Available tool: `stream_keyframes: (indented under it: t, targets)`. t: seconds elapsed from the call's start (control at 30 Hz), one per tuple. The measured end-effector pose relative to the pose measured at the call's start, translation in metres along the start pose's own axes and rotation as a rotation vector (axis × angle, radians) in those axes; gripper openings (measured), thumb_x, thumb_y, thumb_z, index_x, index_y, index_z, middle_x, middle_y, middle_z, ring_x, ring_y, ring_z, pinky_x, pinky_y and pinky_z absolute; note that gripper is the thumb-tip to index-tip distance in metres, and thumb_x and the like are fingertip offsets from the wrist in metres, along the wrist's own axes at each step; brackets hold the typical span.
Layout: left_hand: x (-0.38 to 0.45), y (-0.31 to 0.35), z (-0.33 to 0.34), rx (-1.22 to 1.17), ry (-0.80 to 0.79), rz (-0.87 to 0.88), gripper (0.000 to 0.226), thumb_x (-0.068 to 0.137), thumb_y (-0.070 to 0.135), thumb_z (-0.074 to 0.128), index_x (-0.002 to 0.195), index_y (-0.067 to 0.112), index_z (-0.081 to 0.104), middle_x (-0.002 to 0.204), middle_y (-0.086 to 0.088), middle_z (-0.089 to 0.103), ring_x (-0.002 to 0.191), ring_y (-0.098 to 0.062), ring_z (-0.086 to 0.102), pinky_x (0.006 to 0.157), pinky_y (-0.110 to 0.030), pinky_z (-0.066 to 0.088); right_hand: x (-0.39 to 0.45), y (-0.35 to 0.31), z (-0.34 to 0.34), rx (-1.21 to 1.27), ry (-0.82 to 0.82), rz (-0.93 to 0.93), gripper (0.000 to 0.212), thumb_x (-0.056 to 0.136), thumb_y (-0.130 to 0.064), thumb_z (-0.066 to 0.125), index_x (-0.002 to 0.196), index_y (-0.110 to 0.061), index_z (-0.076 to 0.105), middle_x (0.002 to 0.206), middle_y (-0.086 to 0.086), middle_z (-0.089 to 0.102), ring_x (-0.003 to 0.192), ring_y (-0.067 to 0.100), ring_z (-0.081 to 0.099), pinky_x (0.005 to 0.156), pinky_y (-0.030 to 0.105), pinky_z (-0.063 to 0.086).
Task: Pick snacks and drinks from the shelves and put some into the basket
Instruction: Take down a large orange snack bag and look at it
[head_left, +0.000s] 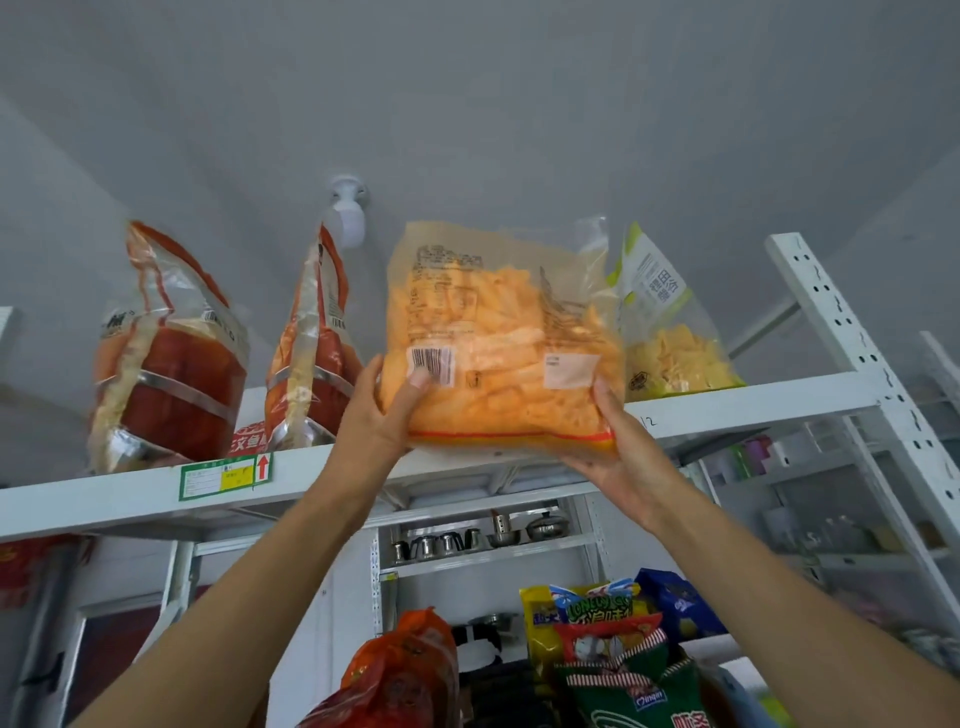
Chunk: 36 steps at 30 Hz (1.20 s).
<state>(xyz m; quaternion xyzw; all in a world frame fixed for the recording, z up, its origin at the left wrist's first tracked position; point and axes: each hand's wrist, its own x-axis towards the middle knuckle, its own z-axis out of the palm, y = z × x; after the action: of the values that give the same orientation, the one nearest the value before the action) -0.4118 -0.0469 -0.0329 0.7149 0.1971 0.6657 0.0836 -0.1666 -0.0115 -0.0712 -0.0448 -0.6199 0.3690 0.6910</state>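
Observation:
A big clear bag of orange snack sticks (498, 338) is held upright at the front edge of the top white shelf (135, 493). My left hand (382, 415) grips its lower left corner, thumb over the barcode. Under the lower right corner, my right hand (621, 452) holds the bag with the thumb on its front. Whether the bag's bottom touches the shelf cannot be told. No basket is in view.
Two red-and-clear bags (171, 353) (311, 343) stand left on the same shelf, and a yellow-green chip bag (670, 322) stands to the right. Lower down are colourful snack packs (613, 639), an orange bag (410, 670) and metal pots (467, 535). A perforated white upright (852, 343) rises at the right.

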Motion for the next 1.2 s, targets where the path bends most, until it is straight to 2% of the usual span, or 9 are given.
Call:
stream_keyframes:
  t: [0.07, 0.13, 0.23, 0.37, 0.53, 0.83, 0.97, 1.07, 1.2]
  targets:
    - [-0.013, 0.003, -0.001, -0.05, -0.078, -0.028, 0.077, 0.071, 0.072, 0.064, 0.134, 0.031, 0.048, 0.12, 0.005, 0.068, 0.105, -0.015, 0.069, 0.086, -0.034, 0.058, -0.007, -0.002, -0.01, -0.012, -0.05, 0.025, 0.05, 0.085, -0.05, 0.054, 0.127, -0.024, 0.06, 0.124, 0.007, 0.068, 0.118, 0.023, 0.063, 0.097, 0.041, 0.052]
    - [-0.025, 0.003, -0.001, -0.072, -0.119, -0.046, 0.063, 0.079, 0.062, 0.068, 0.13, 0.028, 0.054, 0.114, 0.002, 0.072, 0.103, -0.016, 0.071, 0.091, -0.035, 0.057, -0.014, -0.003, -0.018, -0.047, -0.11, 0.05, 0.057, 0.073, -0.057, 0.068, 0.121, -0.026, 0.065, 0.124, 0.007, 0.068, 0.117, 0.022, 0.063, 0.092, 0.038, 0.055]
    - [-0.04, 0.0, -0.002, -0.169, -0.133, -0.06, 0.065, 0.075, 0.049, 0.074, 0.131, 0.024, 0.055, 0.119, -0.001, 0.071, 0.108, -0.021, 0.069, 0.094, -0.039, 0.055, -0.024, -0.002, -0.029, -0.133, -0.18, 0.09, 0.091, 0.051, -0.068, 0.082, 0.128, -0.026, 0.06, 0.127, 0.005, 0.066, 0.119, 0.021, 0.062, 0.1, 0.044, 0.049]
    - [-0.057, -0.007, 0.0, -0.213, -0.082, -0.098, 0.05, 0.084, 0.035, 0.074, 0.13, 0.027, 0.055, 0.118, 0.002, 0.071, 0.109, -0.021, 0.069, 0.091, -0.038, 0.056, -0.034, 0.001, -0.037, -0.177, -0.26, 0.127, 0.096, 0.057, -0.067, 0.08, 0.138, -0.024, 0.051, 0.134, 0.006, 0.061, 0.126, 0.024, 0.057, 0.111, 0.054, 0.037]
    - [-0.075, -0.016, 0.002, -0.22, -0.054, -0.182, 0.061, 0.074, 0.046, 0.076, 0.129, 0.027, 0.057, 0.121, -0.001, 0.07, 0.111, -0.023, 0.068, 0.099, -0.047, 0.051, -0.047, 0.0, -0.032, -0.185, -0.319, 0.157, 0.101, 0.052, -0.069, 0.081, 0.138, -0.025, 0.05, 0.134, 0.004, 0.062, 0.125, 0.023, 0.058, 0.101, 0.044, 0.05]
    - [-0.087, -0.017, 0.001, -0.21, -0.014, -0.251, 0.05, 0.08, 0.04, 0.072, 0.126, 0.025, 0.058, 0.115, -0.001, 0.073, 0.106, -0.023, 0.07, 0.096, -0.046, 0.053, -0.056, 0.004, -0.024, -0.165, -0.236, 0.211, 0.117, 0.034, -0.068, 0.087, 0.134, -0.016, 0.054, 0.127, 0.007, 0.066, 0.116, 0.023, 0.064, 0.085, 0.033, 0.058]
    - [-0.089, -0.017, -0.003, -0.199, 0.002, -0.259, 0.054, 0.08, 0.044, 0.075, 0.127, 0.024, 0.059, 0.115, -0.003, 0.073, 0.105, -0.024, 0.07, 0.098, -0.05, 0.052, -0.057, 0.002, -0.021, -0.176, -0.223, 0.224, 0.112, 0.033, -0.066, 0.089, 0.128, -0.015, 0.058, 0.123, 0.008, 0.068, 0.113, 0.024, 0.066, 0.088, 0.036, 0.058]
    - [-0.089, -0.016, -0.004, -0.168, 0.013, -0.243, 0.054, 0.08, 0.049, 0.074, 0.126, 0.026, 0.059, 0.114, 0.0, 0.073, 0.104, -0.022, 0.071, 0.096, -0.048, 0.053, -0.055, 0.006, -0.017, -0.147, -0.128, 0.203, 0.111, 0.029, -0.063, 0.092, 0.122, -0.01, 0.062, 0.114, 0.011, 0.072, 0.104, 0.024, 0.07, 0.08, 0.033, 0.06]
    - [-0.085, -0.006, 0.002, -0.129, 0.138, -0.187, 0.065, 0.073, 0.058, 0.075, 0.127, 0.028, 0.056, 0.116, 0.001, 0.071, 0.101, -0.017, 0.071, 0.086, -0.035, 0.057, -0.052, 0.01, -0.006, -0.133, 0.013, 0.103, 0.104, 0.024, -0.066, 0.09, 0.112, -0.014, 0.068, 0.107, 0.012, 0.074, 0.097, 0.026, 0.072, 0.086, 0.042, 0.059]
